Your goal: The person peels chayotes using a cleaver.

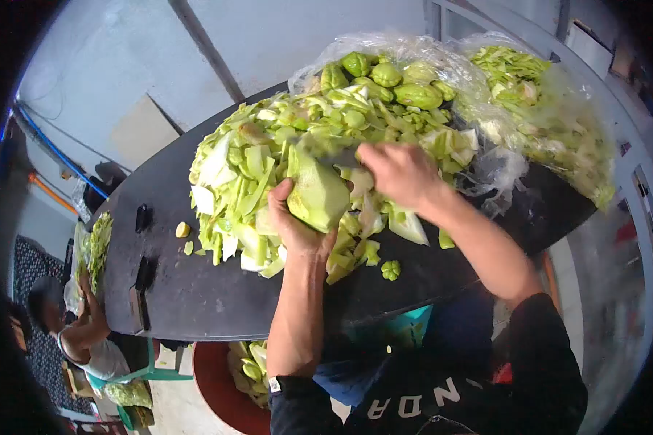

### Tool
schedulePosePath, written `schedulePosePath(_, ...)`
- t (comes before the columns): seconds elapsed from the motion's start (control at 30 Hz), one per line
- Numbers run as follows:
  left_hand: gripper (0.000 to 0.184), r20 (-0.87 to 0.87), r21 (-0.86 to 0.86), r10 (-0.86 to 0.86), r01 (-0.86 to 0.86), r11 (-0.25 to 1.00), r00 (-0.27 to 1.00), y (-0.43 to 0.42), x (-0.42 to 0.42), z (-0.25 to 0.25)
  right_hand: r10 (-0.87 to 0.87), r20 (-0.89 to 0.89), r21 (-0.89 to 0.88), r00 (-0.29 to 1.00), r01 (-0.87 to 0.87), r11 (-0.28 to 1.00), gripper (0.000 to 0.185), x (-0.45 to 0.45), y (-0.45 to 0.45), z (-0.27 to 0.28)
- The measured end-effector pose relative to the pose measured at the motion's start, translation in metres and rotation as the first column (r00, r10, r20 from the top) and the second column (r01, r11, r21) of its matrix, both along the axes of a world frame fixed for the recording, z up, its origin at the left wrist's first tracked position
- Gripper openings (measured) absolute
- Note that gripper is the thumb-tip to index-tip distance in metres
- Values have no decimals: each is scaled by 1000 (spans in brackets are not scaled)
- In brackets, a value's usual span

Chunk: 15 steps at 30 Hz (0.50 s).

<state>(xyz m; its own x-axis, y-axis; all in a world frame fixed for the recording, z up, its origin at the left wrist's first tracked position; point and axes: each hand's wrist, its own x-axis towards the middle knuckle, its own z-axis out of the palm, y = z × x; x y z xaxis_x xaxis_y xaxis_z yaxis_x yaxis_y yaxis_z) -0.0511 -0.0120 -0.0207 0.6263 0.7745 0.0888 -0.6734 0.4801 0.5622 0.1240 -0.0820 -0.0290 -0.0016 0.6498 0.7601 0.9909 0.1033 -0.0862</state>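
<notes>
My left hand point(301, 235) is wrapped round a large pale green chayote point(318, 194) with cut, faceted sides. Just to its upper right, my right hand point(403, 174) grips a knife point(346, 156); its blade is smeared by motion and lies close to the top of the chayote. Under and behind both hands spreads a big heap of green peelings and cut pieces point(236, 163). Whole chayotes point(417, 96) lie at the back of the heap, by a clear plastic bag point(319, 64). A small green piece point(390, 270) sits near the table's front edge.
The dark table point(189, 297) has a curved edge. At the right is a clear bag of green slices point(511, 69). Black objects point(144, 217) lie on the left side. Below the front edge stands a red tub point(214, 388) with green pieces. Another person point(87, 341) sits at far left.
</notes>
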Motion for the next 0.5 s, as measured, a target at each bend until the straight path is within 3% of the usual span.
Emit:
schedulePosePath(0.03,55,6,5,-14,14,1000,1000,-2,1,1,-57,-35,-89,998,54,995,9,10,-2,5)
schedulePosePath(0.1,56,48,27,-47,46,999,998,-3,4,3,-18,-4,41,1000,18,999,8,9,-7,6)
schedulePosePath(0.17,58,1,-16,5,-5,1000,1000,-3,2,-2,108,73,76,991,-114,991,7,-6,-20,14)
schedulePosePath(0.2,59,20,-10,-30,30,1000,999,-3,1,-1,150,175,155,973,-178,972,8,-12,-23,12)
schedulePosePath(0.3,57,80,30,-92,89,996,993,11,-4,-6,363,243,210,900,-414,886,19,-29,-31,20)
schedulePosePath(0.33,56,107,63,-48,41,997,993,8,-2,-9,356,224,200,907,-400,894,17,-24,-26,19)
schedulePosePath(0.37,55,137,93,-9,-4,996,991,4,1,-11,233,118,138,965,-249,959,19,-17,-16,9)
schedulePosePath(0.43,54,24,-11,-3,3,1000,1000,4,1,-5,36,52,22,998,-37,999,19,5,-3,1)
schedulePosePath(0.5,54,4,25,-24,24,999,1000,4,0,-4,-32,11,-28,999,33,999,19,10,-6,0)
